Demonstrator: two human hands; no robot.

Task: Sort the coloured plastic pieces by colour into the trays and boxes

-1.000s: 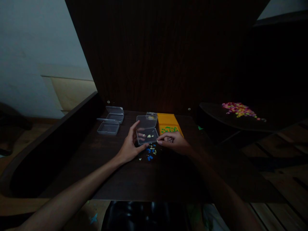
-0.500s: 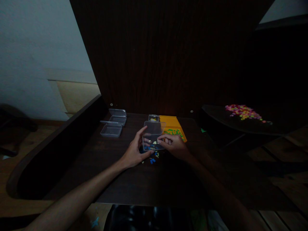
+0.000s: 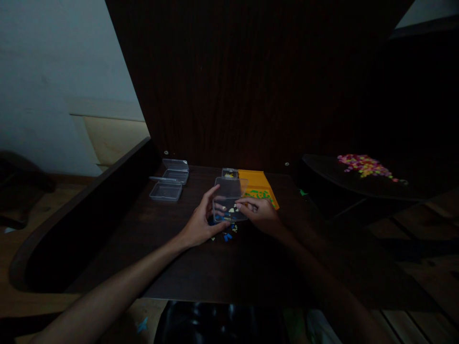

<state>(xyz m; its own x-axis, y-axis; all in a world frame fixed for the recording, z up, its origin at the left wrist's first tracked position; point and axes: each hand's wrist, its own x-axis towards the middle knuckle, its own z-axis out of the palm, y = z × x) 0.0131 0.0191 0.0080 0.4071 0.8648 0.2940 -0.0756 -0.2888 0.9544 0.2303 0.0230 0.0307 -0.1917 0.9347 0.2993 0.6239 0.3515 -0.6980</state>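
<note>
A small clear plastic box [image 3: 229,203] with its lid up sits at the middle of a dark wooden table [image 3: 201,267]. A few pale yellow pieces lie inside it. My left hand [image 3: 201,222] curls around the box's left side, thumb at its front edge. My right hand [image 3: 260,212] grips the box's right side with fingers closed. Small blue and yellow pieces [image 3: 226,235] lie scattered on the table just in front of the box.
Two more clear boxes [image 3: 168,184] stand open at the back left. An orange tray [image 3: 256,186] with green pieces and a small box [image 3: 229,173] lie behind. A pile of pink and yellow pieces [image 3: 362,165] rests on a dark surface at right. A dark panel rises behind.
The clear box has come toward me, over the scattered pieces. My right hand went from pinching at the loose pieces to holding the box's right side; the left hand stays on the box.
</note>
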